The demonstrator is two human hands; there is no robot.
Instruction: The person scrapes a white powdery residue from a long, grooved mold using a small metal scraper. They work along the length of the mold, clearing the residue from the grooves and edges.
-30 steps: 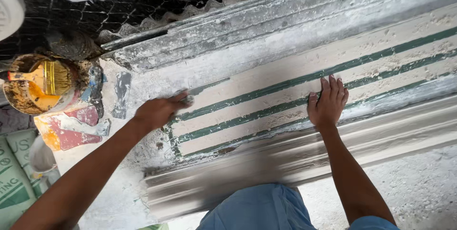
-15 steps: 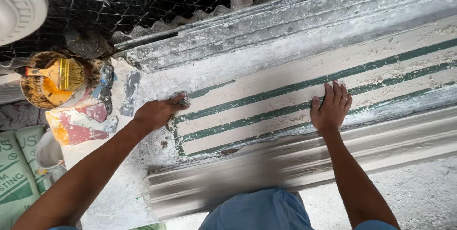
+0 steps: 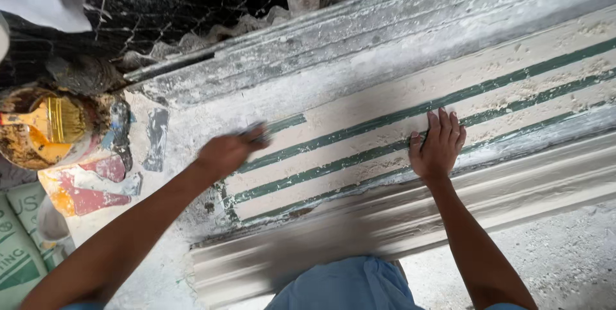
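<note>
Left hand has slid toward 1 o'clock along the moulding since half a second ago; right hand has stayed flat where it was.

The long plaster moulding (image 3: 398, 111), cream with dark green grooves, runs from 8 o'clock up to 2 o'clock across the view, on a dusty white workbench (image 3: 167, 156). A blue-clad knee (image 3: 346, 287) shows at 6 o'clock. At 9 o'clock stands a stained paint tin (image 3: 29, 149) with a yellow-bristled brush (image 3: 54, 120) lying in it; printed sacks (image 3: 19, 258) lie at 8 o'clock. The right hand (image 3: 437, 146) lies at 3 o'clock of centre, palm down, fingers spread wide on the striped face, gripping nothing. The left hand (image 3: 224, 153), just left of centre, is curled tight round a small grey tool (image 3: 256, 133), blurred, pressed to the moulding's left end.
</note>
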